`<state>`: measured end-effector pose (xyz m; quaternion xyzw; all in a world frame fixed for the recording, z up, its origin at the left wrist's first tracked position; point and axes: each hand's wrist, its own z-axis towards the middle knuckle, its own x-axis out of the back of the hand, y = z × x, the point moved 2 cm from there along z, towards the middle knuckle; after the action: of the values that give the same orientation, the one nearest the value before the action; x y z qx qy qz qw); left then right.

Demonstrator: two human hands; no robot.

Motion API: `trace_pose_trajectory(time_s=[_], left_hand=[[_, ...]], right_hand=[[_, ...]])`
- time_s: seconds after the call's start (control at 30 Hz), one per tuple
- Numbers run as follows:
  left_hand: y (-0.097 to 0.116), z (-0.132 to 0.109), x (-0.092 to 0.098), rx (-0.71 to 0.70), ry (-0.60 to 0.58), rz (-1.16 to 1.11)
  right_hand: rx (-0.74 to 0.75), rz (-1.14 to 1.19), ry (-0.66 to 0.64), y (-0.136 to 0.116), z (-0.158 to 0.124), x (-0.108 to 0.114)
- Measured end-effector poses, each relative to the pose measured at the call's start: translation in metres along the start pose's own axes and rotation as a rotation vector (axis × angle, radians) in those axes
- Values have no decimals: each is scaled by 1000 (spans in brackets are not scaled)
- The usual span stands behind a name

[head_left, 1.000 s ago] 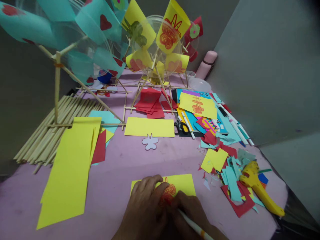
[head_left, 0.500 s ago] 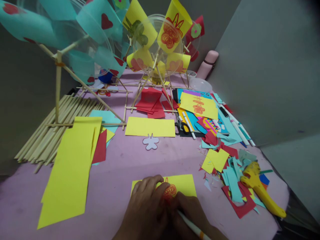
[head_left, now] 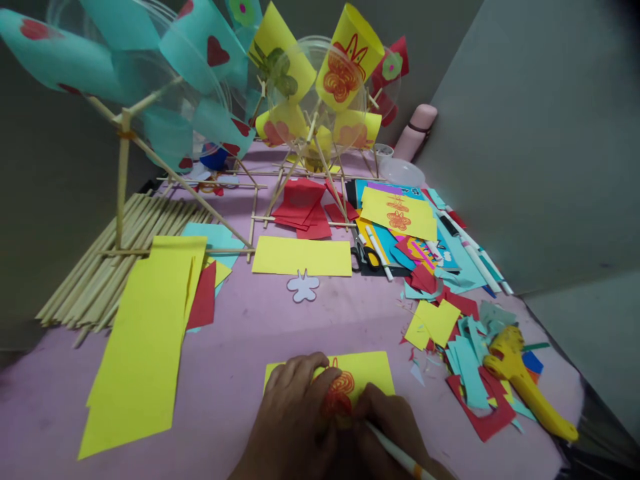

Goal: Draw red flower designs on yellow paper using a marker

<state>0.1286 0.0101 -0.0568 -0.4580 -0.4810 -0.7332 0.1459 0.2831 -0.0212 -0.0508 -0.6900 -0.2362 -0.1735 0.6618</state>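
A yellow paper strip (head_left: 376, 373) lies on the table close to me, with a red butterfly drawing (head_left: 342, 383) on it. Across its left part rests my left hand (head_left: 295, 407), fingers laid over the paper and nothing gripped in them. My right hand (head_left: 387, 420) is closed round a white marker pen (head_left: 400, 455) with an orange band. The pen's tip is hidden by the fingers, at the lower part of the drawing. Beyond the hands lies a pale butterfly-shaped cutout (head_left: 303, 287), just in front of a blank yellow strip (head_left: 302, 256).
Yellow sheets (head_left: 135, 347) and a pile of wooden sticks (head_left: 125, 257) are at left. Stick-framed wheels with paper cups (head_left: 293, 73) stand behind. Scissors (head_left: 367, 257), markers (head_left: 483, 267), paper scraps (head_left: 467, 367) and a yellow glue gun (head_left: 530, 387) lie at right.
My right hand has shifted slightly right and down with the marker, and more of the red drawing shows between my hands. My left hand stays on the paper. The view has shifted slightly.
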Motion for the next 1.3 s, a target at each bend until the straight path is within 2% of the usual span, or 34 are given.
trace_pose_trajectory(time_s=[0.1,0.4,0.63,0.83,1.1,1.3], left_hand=[[0,1,1,5,-5,5],[2,0,1,-8,27,-11],[0,0,-1,7,5,4],[1,1,0,-10,19,15],[1,2,-1,1,13,0],[2,2,0,5,15,3]], right_hand=[[27,35,-73,-3,2,1],[-38,22,-155,-9,5,4],[34,-14,-120,2,5,-2],[81,9,-105,-1,5,-5],[143,-97,-107,5,5,-7],[85,-106,-128,14,3,-11]])
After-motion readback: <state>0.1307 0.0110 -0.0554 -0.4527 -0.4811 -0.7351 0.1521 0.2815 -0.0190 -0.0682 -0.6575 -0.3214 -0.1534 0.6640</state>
